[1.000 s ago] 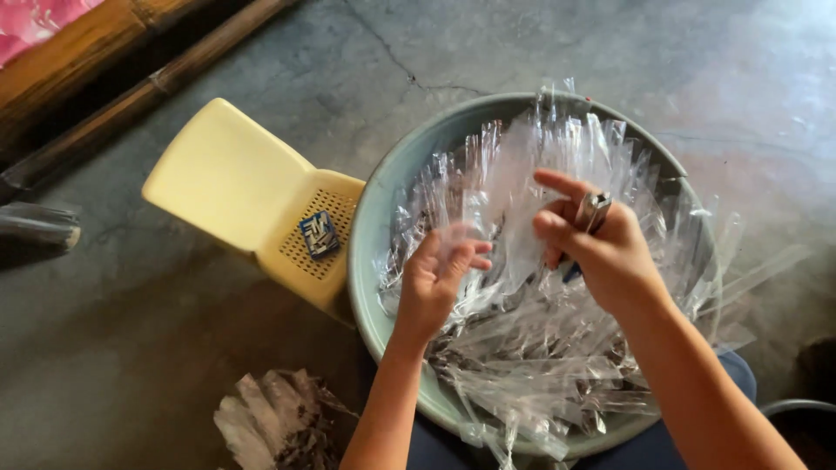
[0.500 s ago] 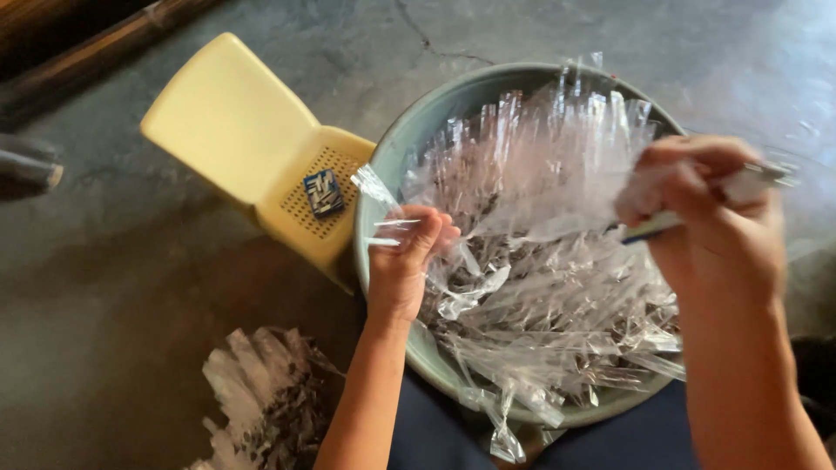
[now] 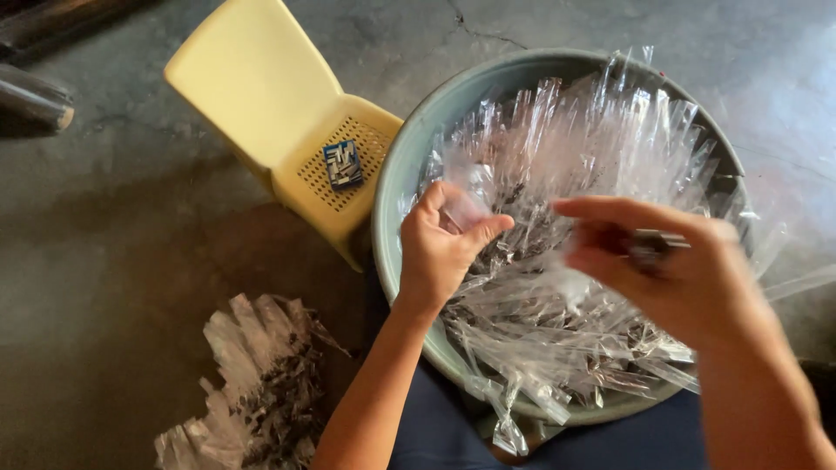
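While I sit with the basin [image 3: 402, 165] on my lap, a dark pipe end [image 3: 35, 97] lies at the far left on the concrete floor [image 3: 113, 226]. Below it, near my left elbow, a heap [image 3: 252, 383] of filled clear bags rests on the floor. Further right stands a small yellow chair [image 3: 261, 78], just beside the basin rim, with a little blue packet [image 3: 342, 164] on its perforated seat.

My left hand [image 3: 444, 248] is over the basin's left side, thumb and fingers curled together and pinching one clear bag [image 3: 466, 209] at its top. The bag stays within the basin, above the mass of long clear bags [image 3: 583, 139] that fills it, many with dark contents at their lower ends.

My right hand [image 3: 679, 270] hovers over the middle of the basin, blurred, its fingers stretched out toward the left hand; a small dark tool [image 3: 651, 248] sits between them, but I cannot tell how firmly I grip it.
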